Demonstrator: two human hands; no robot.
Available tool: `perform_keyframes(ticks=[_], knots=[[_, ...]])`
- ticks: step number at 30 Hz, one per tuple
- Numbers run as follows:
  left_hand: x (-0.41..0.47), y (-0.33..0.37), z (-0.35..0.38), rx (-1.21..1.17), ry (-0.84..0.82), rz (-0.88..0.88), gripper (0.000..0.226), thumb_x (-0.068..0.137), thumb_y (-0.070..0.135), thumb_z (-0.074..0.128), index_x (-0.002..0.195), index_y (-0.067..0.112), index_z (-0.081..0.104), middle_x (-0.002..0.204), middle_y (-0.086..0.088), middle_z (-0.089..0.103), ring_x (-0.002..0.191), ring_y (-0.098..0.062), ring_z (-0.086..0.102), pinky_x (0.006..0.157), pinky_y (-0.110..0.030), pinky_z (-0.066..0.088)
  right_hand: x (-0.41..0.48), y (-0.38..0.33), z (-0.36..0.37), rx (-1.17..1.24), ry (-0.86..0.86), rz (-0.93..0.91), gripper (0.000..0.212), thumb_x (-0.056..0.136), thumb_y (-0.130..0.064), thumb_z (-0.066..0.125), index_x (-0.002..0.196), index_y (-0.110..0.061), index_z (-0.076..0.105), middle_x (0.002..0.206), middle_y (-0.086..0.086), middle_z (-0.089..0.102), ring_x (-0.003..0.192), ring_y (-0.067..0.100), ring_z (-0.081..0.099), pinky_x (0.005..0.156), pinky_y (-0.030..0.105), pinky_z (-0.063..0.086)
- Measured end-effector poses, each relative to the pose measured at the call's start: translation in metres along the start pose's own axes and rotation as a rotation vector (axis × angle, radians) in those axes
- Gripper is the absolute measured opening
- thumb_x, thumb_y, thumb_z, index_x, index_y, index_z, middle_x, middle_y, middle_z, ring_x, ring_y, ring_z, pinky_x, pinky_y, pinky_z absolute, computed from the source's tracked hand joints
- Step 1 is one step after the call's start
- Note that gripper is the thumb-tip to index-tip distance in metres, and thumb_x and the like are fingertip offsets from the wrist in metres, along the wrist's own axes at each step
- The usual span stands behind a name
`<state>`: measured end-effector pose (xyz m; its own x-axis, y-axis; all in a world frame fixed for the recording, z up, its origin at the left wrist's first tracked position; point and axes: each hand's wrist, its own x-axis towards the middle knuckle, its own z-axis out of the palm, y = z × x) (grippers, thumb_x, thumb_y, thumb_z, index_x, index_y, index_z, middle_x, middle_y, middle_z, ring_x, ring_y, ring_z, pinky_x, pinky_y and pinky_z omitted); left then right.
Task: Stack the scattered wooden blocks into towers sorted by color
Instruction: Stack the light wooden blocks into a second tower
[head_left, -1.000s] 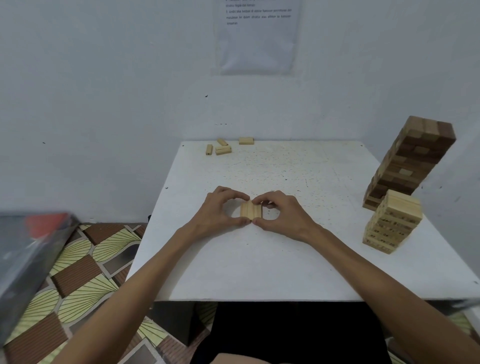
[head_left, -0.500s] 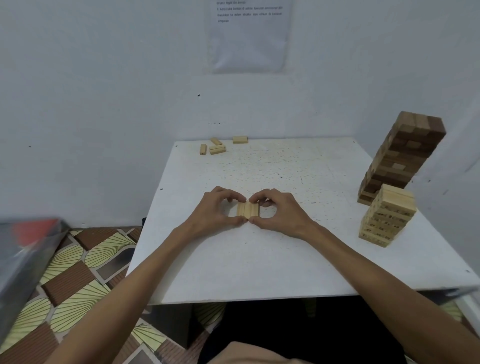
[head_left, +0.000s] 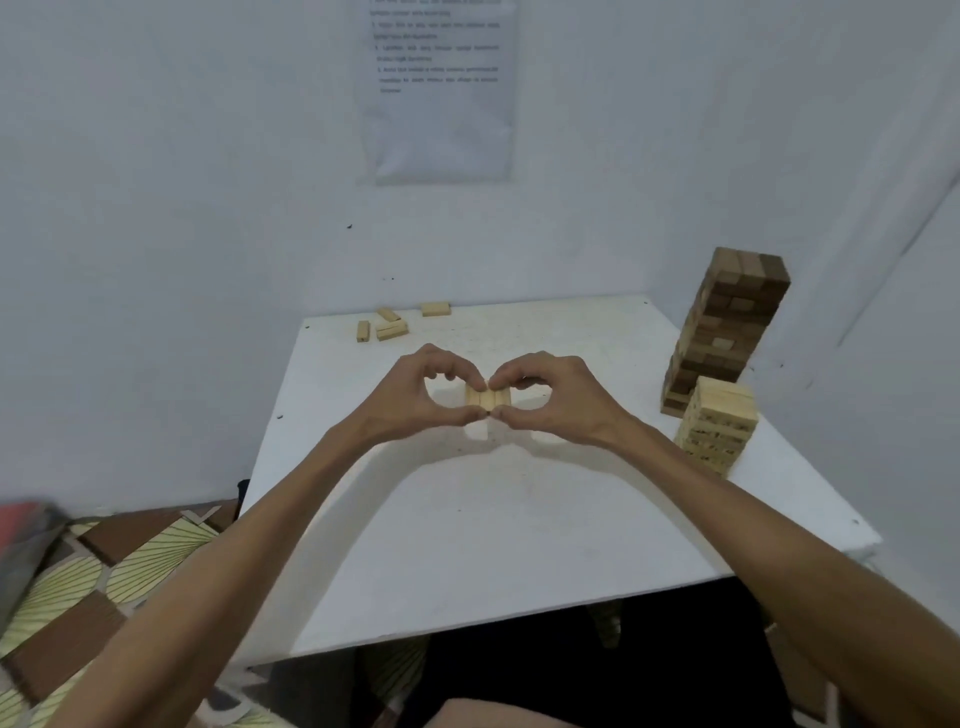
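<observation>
Three light wooden blocks pressed side by side form a small row (head_left: 487, 398), held above the white table (head_left: 519, 519) with a shadow beneath. My left hand (head_left: 415, 400) pinches the row from its left end and my right hand (head_left: 550, 400) pinches it from the right, thumbs below and fingers on top. At the table's right edge stands a short light-wood tower (head_left: 719, 423). Behind it a taller dark-brown tower (head_left: 727, 327) leans a little. Several loose light blocks (head_left: 392, 325) lie at the far left corner.
The table sits in a corner, with walls close behind and to the right. A paper sheet (head_left: 441, 88) hangs on the back wall. A patterned floor (head_left: 104, 587) shows on the left, and a blurred grey and red object (head_left: 21, 545) sits at the left edge.
Both hands have lifted the row of three light blocks off the table; before, it rested on the surface between them. The camera has tilted up and shifted.
</observation>
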<state>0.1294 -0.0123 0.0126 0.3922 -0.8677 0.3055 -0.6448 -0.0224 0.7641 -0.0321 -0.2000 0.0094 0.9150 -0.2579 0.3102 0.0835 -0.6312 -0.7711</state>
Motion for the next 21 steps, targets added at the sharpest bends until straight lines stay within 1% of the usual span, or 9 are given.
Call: perform_keyframes(ticks=[3,6,8,12,14,16,19,21], knots=[[0.017,0.013,0.003,-0.015,-0.008,0.041,0.028,0.075,0.021,0.093,0.097,0.03,0.079,0.109,0.013,0.075,0.106,-0.017,0.059,0.091,-0.039,0.045,-0.001,-0.006,-0.02,-0.025,0.034,-0.009,0.031,0.078,-0.023,0.088,0.108,-0.022,0.077,0.112,-0.012,0.073,0.11,0.011,0.066,0.1,0.033,0.053],[0.034,0.027,0.008,-0.006,-0.025,0.063,0.024,0.076,0.022,0.092,0.096,0.03,0.08,0.109,0.018,0.074,0.104,-0.015,0.06,0.091,-0.041,0.046,-0.005,-0.012,-0.041,-0.068,0.06,0.013,0.029,0.08,-0.026,0.087,0.107,-0.024,0.077,0.111,-0.012,0.073,0.108,0.009,0.066,0.099,0.033,0.054],[0.046,0.036,0.014,-0.015,-0.041,0.081,0.022,0.078,0.024,0.091,0.096,0.03,0.079,0.109,0.019,0.074,0.101,-0.013,0.06,0.091,-0.04,0.047,-0.009,-0.016,-0.056,-0.09,0.084,0.034,0.028,0.08,-0.027,0.087,0.106,-0.025,0.077,0.109,-0.014,0.074,0.106,0.008,0.065,0.098,0.031,0.054],[0.068,0.054,0.028,-0.041,-0.068,0.135,0.02,0.078,0.028,0.091,0.095,0.03,0.08,0.108,0.016,0.075,0.097,-0.016,0.06,0.089,-0.037,0.046,-0.023,-0.021,-0.085,-0.143,0.124,0.056,0.027,0.081,-0.033,0.085,0.106,-0.028,0.077,0.107,-0.017,0.074,0.106,0.005,0.066,0.097,0.031,0.056],[0.078,0.064,0.038,-0.053,-0.097,0.166,0.021,0.077,0.035,0.09,0.095,0.03,0.08,0.107,0.014,0.075,0.097,-0.017,0.06,0.088,-0.036,0.046,-0.031,-0.021,-0.1,-0.171,0.141,0.076,0.028,0.081,-0.039,0.084,0.107,-0.03,0.077,0.108,-0.018,0.073,0.106,0.005,0.066,0.097,0.031,0.057],[0.087,0.072,0.049,-0.059,-0.122,0.19,0.025,0.074,0.043,0.087,0.095,0.031,0.08,0.108,0.015,0.075,0.098,-0.019,0.06,0.088,-0.038,0.047,-0.041,-0.019,-0.113,-0.194,0.16,0.092,0.03,0.081,-0.042,0.084,0.107,-0.031,0.077,0.108,-0.017,0.073,0.106,0.005,0.067,0.097,0.033,0.057],[0.1,0.084,0.067,-0.055,-0.162,0.204,0.023,0.075,0.038,0.088,0.095,0.031,0.08,0.108,0.015,0.075,0.098,-0.02,0.06,0.09,-0.042,0.048,-0.057,-0.018,-0.129,-0.212,0.197,0.113,0.029,0.081,-0.036,0.085,0.108,-0.028,0.077,0.109,-0.014,0.073,0.105,0.006,0.067,0.095,0.033,0.058],[0.108,0.09,0.08,-0.043,-0.183,0.217,0.021,0.077,0.035,0.089,0.096,0.031,0.08,0.108,0.016,0.075,0.098,-0.021,0.06,0.089,-0.042,0.048,-0.068,-0.017,-0.139,-0.223,0.219,0.139,0.028,0.082,-0.033,0.085,0.107,-0.027,0.077,0.109,-0.014,0.072,0.104,0.005,0.066,0.093,0.031,0.058]])
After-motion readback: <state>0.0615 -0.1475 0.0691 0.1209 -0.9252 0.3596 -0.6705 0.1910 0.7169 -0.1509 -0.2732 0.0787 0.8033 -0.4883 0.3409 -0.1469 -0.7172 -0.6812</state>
